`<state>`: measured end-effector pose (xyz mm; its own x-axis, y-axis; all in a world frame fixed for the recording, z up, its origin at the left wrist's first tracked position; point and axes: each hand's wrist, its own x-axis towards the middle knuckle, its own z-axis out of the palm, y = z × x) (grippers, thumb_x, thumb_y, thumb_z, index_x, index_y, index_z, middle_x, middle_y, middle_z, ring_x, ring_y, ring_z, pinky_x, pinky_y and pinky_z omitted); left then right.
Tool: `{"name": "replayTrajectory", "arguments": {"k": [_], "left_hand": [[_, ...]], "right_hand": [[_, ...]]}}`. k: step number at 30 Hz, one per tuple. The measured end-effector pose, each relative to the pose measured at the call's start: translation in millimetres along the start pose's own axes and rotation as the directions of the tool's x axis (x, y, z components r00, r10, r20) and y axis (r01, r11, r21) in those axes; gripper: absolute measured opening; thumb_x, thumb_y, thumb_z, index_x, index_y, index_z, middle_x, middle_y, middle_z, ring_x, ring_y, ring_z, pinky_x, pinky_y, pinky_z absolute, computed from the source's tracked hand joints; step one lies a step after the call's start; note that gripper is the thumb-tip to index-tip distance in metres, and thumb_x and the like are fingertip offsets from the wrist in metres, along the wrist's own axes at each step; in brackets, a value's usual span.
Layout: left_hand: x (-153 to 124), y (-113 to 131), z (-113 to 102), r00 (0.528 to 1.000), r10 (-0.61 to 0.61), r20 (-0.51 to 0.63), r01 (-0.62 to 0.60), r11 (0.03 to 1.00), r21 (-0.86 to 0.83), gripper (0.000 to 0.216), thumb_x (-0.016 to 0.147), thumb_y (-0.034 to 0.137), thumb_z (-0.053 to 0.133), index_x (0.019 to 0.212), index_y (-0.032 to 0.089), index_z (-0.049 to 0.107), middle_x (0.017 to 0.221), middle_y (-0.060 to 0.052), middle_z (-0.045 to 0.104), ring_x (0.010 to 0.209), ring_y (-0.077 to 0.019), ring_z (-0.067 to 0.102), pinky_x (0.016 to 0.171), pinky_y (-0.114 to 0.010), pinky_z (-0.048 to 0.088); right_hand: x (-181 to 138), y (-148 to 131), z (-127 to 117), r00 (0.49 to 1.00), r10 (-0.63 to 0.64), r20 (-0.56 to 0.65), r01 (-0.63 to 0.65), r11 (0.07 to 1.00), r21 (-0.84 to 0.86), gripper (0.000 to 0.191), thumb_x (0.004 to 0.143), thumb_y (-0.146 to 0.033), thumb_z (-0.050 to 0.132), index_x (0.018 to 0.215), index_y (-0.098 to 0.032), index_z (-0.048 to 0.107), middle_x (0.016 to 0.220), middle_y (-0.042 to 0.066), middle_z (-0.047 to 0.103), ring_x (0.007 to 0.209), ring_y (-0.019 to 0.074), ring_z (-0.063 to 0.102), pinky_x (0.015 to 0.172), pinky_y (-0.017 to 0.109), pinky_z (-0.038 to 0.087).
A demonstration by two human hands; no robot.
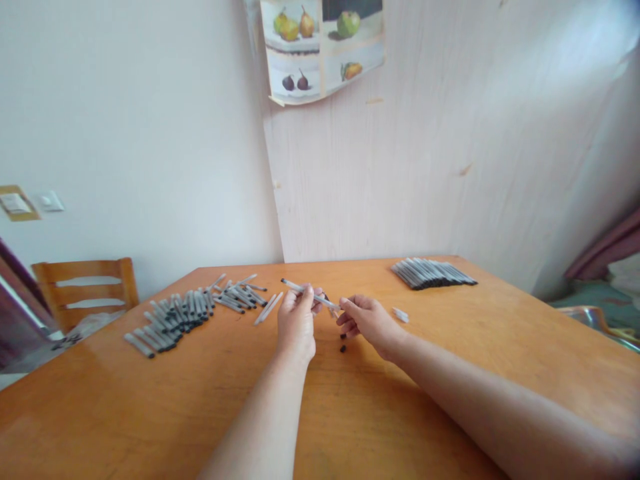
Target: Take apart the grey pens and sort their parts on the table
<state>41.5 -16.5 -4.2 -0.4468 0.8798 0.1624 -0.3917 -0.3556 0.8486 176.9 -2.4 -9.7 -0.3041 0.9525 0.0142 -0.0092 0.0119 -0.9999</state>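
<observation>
My left hand (298,319) is closed around a grey pen barrel (302,289) that points up and left over the wooden table (350,413). At the barrel's right end, my right hand (367,319) pinches something with thumb and fingers. Two small black caps (343,343) lie on the table just below the right hand. A loose heap of grey pens with black ends (187,313) spreads to the left of my hands. A neat row of grey pens (431,273) lies at the back right. A single short grey piece (401,315) rests to the right of my right hand.
A wooden chair (85,287) stands beyond the table's left edge. The table's far edge meets a pale wall with a fruit poster (323,47). A purple curtain (610,250) hangs at the right.
</observation>
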Motion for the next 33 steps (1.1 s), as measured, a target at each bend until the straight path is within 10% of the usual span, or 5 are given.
{"name": "replayTrajectory", "arguments": {"k": [18,27,33], "left_hand": [[-1,-10,-2,0.965,0.094,0.245,-0.199,0.869,0.453,0.021,0.069,0.033,0.071,0.088,0.022,0.071,0.084,-0.005,0.069,0.083,-0.019,0.061,0.077,-0.028,0.043],[3,-10,-13,0.846,0.201,0.493,-0.529,0.21,0.822,0.022,0.083,0.034,0.055,0.098,0.031,0.071,0.096,-0.007,0.07,0.09,-0.0249,0.059,0.078,-0.034,0.037],[1,-7,-14,0.831,0.201,0.519,-0.533,0.019,0.846,0.027,0.087,0.04,0.049,0.102,0.033,0.07,0.098,-0.007,0.069,0.091,-0.0269,0.056,0.074,-0.035,0.035]], "right_hand": [[7,-11,-15,0.943,-0.315,-0.105,0.29,0.936,-0.202,0.023,0.084,-0.039,0.052,0.09,-0.017,0.06,0.072,0.001,0.061,0.056,0.0095,0.053,0.049,0.021,0.04],[8,-15,-21,0.921,-0.386,-0.056,0.329,0.847,-0.418,0.019,0.085,-0.03,0.051,0.083,-0.017,0.064,0.068,0.002,0.063,0.058,0.0102,0.054,0.052,0.021,0.038],[4,-21,-24,0.925,-0.38,-0.014,0.299,0.748,-0.592,0.013,0.079,-0.025,0.057,0.079,-0.017,0.068,0.065,0.002,0.065,0.059,0.0111,0.054,0.052,0.022,0.035]]}}
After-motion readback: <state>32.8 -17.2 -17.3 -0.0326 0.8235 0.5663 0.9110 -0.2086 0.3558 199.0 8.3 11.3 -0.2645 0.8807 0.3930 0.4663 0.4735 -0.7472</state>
